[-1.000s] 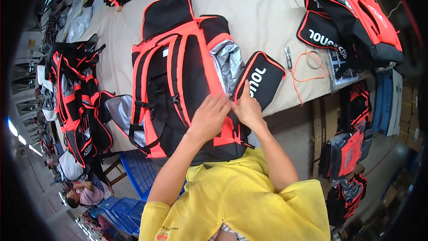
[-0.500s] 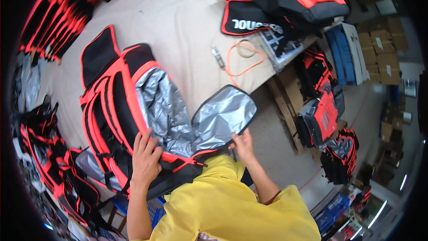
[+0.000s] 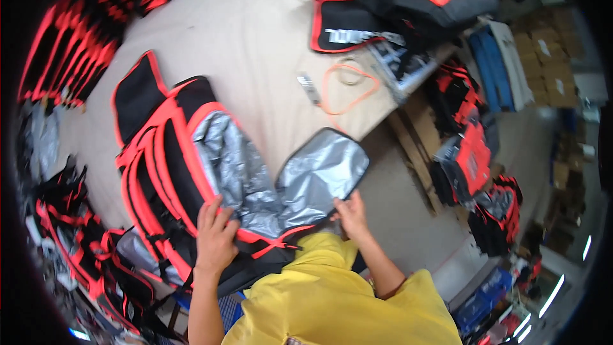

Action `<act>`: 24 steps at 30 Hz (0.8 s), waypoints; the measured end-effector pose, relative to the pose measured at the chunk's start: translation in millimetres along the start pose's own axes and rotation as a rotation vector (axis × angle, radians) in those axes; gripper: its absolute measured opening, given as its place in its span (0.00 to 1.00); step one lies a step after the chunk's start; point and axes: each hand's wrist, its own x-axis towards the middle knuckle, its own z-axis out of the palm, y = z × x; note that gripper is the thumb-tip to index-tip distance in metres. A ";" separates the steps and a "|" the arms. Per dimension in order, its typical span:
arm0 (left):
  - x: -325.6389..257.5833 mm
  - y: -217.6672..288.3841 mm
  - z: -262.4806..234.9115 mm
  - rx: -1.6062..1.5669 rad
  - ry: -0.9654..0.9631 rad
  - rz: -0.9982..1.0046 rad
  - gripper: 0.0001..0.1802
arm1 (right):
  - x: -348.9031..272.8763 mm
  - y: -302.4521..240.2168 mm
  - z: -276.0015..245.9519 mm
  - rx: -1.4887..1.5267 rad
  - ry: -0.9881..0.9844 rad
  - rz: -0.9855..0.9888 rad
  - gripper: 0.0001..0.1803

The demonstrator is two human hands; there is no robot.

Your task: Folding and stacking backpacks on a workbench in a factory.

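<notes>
A black and red backpack (image 3: 169, 172) lies on the table in front of me, its main compartment unzipped to bare a crinkled silver lining (image 3: 239, 169). Its silver-lined flap (image 3: 325, 172) is folded out to the right. My left hand (image 3: 216, 236) rests on the red-trimmed edge of the compartment, fingers laid over it and slightly apart. Between thumb and fingers, my right hand (image 3: 351, 216) pinches the dark rim of the flap at its near right corner. Shoulder straps (image 3: 150, 176) show along the pack's left side.
Another red and black bag (image 3: 408, 0) lies at the table's far right, near an orange cord (image 3: 348, 92) and a small cutter-like tool (image 3: 309, 88). Stacked red and black pieces (image 3: 70, 45) fill the far left. More bags (image 3: 96, 255) sit at left; cardboard boxes (image 3: 546, 57) stand at right.
The whole view has shifted slightly, and the backpack sits a little lower in it. Both hands keep their places on the compartment edge and flap; the flap looks almost the same.
</notes>
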 end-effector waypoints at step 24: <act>-47.7 -2.9 -27.9 0.163 -0.025 -0.108 0.14 | 91.2 -33.7 208.5 -1.465 -0.435 -1.084 0.13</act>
